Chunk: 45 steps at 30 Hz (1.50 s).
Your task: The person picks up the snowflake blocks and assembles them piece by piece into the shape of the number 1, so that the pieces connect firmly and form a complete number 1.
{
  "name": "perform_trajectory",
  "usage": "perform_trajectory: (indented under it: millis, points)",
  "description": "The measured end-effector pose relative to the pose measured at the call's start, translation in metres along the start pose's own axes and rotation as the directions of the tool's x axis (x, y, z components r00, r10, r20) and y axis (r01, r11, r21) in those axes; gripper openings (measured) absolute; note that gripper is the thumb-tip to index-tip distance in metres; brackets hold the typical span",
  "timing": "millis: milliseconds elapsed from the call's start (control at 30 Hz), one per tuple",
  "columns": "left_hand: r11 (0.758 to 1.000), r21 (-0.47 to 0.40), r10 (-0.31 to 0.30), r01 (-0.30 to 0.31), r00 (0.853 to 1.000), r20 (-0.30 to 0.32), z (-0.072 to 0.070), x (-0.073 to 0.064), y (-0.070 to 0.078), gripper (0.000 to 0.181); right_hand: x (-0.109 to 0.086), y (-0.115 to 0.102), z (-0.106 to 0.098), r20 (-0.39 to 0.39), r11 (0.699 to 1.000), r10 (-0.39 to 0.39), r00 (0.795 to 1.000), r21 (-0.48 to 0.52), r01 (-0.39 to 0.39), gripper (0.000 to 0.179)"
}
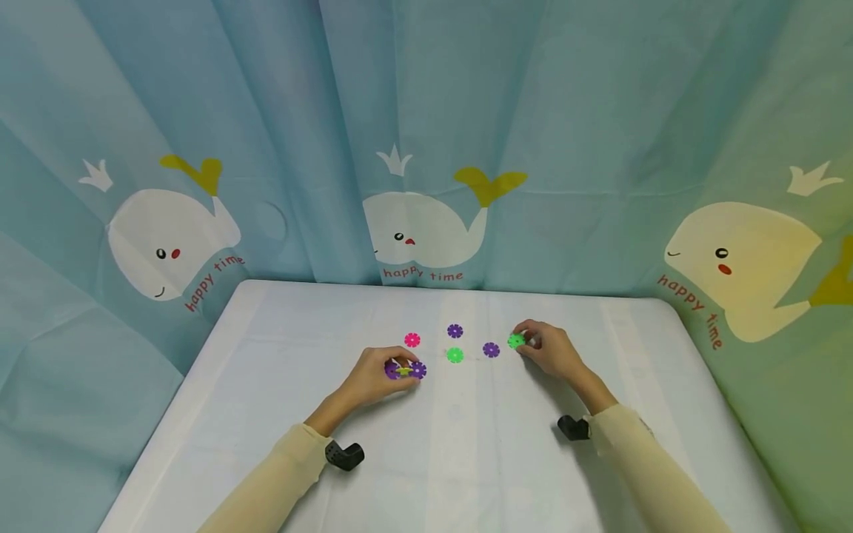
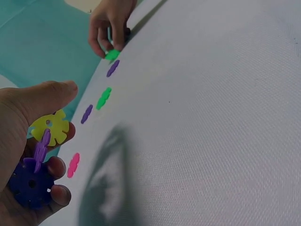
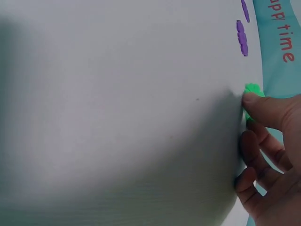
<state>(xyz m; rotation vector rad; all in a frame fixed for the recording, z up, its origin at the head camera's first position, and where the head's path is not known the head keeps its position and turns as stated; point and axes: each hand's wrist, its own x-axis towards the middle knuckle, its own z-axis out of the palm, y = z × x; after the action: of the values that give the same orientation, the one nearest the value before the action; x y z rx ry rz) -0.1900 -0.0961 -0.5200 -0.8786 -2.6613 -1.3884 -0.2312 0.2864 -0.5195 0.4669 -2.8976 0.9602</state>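
My left hand (image 1: 369, 380) holds a small cluster of joined plastic snowflake discs. In the left wrist view the cluster shows a yellow disc (image 2: 56, 128), a purple disc (image 2: 42, 149) standing edge-on and a dark blue-purple disc (image 2: 30, 186) nearest the palm, with the fingers curled beneath. Over at the right, my right hand (image 1: 554, 353) pinches a green snowflake disc (image 1: 514, 340) between thumb and fingers, at the table surface. In the right wrist view the thumb covers part of this green disc (image 3: 254, 88).
Between the hands lie a pink disc (image 1: 412, 340), a purple disc (image 1: 455, 331), a green disc (image 1: 455, 355) and another purple disc (image 1: 491, 350). They rest on a white table (image 1: 453, 459). A blue-green whale-print curtain (image 1: 573, 96) hangs behind its far edge.
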Motion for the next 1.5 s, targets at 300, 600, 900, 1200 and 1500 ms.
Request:
perform_trajectory:
  millis: [300,600,900,1200,1500]
  points:
    - [1.000,-0.014,0.005,-0.005,1.000,0.007,0.000,0.000,0.000,0.028,-0.006,0.002,0.001,-0.033,1.000,-0.003,0.999,0.019,0.004,0.026]
    - [1.000,0.002,-0.012,0.012,1.000,0.022,-0.001,0.002,0.002,0.029,-0.008,0.002,0.001,-0.055,1.000,0.011,0.998,0.003,-0.011,0.030]
    - [0.999,-0.003,-0.032,0.032,0.999,0.032,-0.002,0.005,0.006,0.030,-0.016,-0.006,-0.007,-0.073,0.999,0.013,0.997,0.044,-0.010,0.029]
    - [0.999,-0.018,-0.049,0.050,0.998,0.044,-0.004,0.008,0.011,0.030,-0.035,-0.018,-0.025,-0.085,0.984,-0.013,0.996,0.177,0.028,0.031]
    - [0.999,-0.012,-0.040,0.040,0.998,0.046,-0.006,0.010,0.018,0.029,-0.053,-0.026,-0.038,-0.094,0.952,0.023,0.995,0.305,0.007,0.032]
